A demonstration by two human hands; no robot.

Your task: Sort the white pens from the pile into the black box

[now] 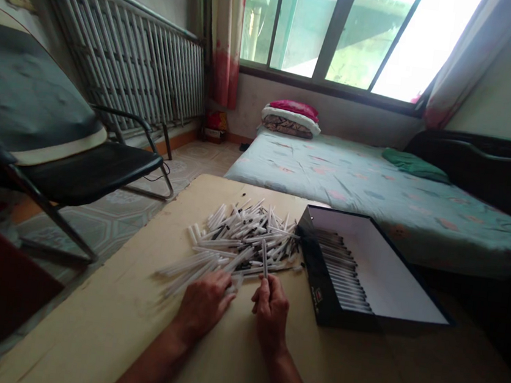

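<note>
My right hand (272,307) is closed around the lower end of a pen (265,258), which points up and away from me. To its left, my left hand (205,301) rests low over the table with its fingers curled. A whitish, see-through piece shows at its fingertips, too blurred to name. Just beyond both hands spreads a loose pile of white pen parts and dark caps (251,231). Long clear-white tubes (189,267) fan out beside my left hand. On the right, a dark box (319,279) with a white inside holds a row of pens (345,275).
The pale table (132,300) reaches to a bed (322,168) with folded bedding (291,119) at its far end. A black chair (78,165) stands left, before a metal rail frame (132,60) on the wall. A window (329,34) is at the back.
</note>
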